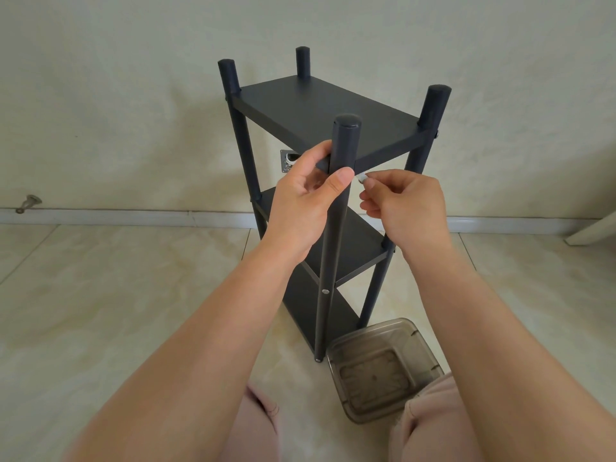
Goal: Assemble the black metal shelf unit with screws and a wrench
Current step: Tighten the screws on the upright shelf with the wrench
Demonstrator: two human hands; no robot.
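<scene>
The black shelf unit [320, 128] stands upright on the tiled floor [116, 295] close to a pale wall [133, 78], its three boards already carried between four round posts. We kneel before it and work at the near corner of the top board. Our left hand [300, 208] wraps the near post [340, 181] just under that board, thumb across the front and fingers curled behind, holding post and board together. Our right hand [403, 205] pinches a small pale screw [362, 178] between thumb and forefinger, its tip just beside the post at board height.

The step in hand appears to be seating this corner's fastener. To do it well, we judge that the left hand should keep the post's hole lined up with the board's edge while the right starts the screw straight by finger, turning lightly so the thread catches before any wrench is used; no wrench is in view. A silver screw head [325, 291] already shows lower on the same post. A clear brown plastic tray [383, 368] lies on the floor by our knees.
</scene>
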